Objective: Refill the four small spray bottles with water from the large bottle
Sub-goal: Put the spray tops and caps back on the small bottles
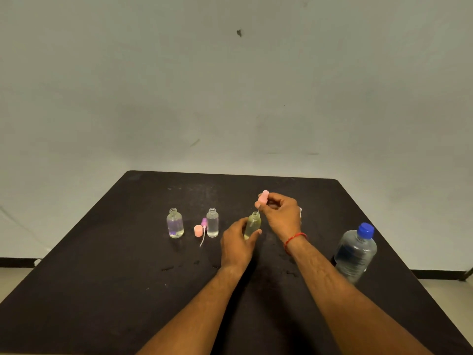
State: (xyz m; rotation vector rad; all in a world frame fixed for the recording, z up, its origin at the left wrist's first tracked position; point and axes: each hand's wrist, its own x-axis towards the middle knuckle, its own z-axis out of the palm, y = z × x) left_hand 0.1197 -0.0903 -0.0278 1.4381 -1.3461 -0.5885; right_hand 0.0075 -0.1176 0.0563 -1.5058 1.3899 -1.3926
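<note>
1. My left hand (pixel 236 248) grips a small clear bottle of yellowish liquid (pixel 253 224), thumb and fingers curled round its lower body. The bottle is roughly upright, about the middle of the black table surface (pixel 102 290). I cannot tell whether its base touches the surface.
2. My right hand (pixel 281 216) pinches a pink plastic spray head (pixel 262 198) in thumb and fingertips, just above that bottle's open mouth. Its thin dip tube (pixel 258 212) hangs down to the rim; I cannot tell whether the tip is inside.
3. A red thread bracelet (pixel 294 239) sits on my right wrist.
4. Toward the left edge stand two more bottles, both upright and uncapped, each partly filled with clear liquid: the far-left small clear bottle (pixel 175 224) and the middle small clear bottle (pixel 212 223).
5. Between them, lying on the surface: a round pink cap (pixel 198 231) and a purple spray head with a white tube (pixel 204 223), just beside the middle bottle.
6. The large clear plastic water bottle with a blue screw cap (pixel 355 252) stands near the right edge, cap on, partly full, just beside my right forearm.
</note>
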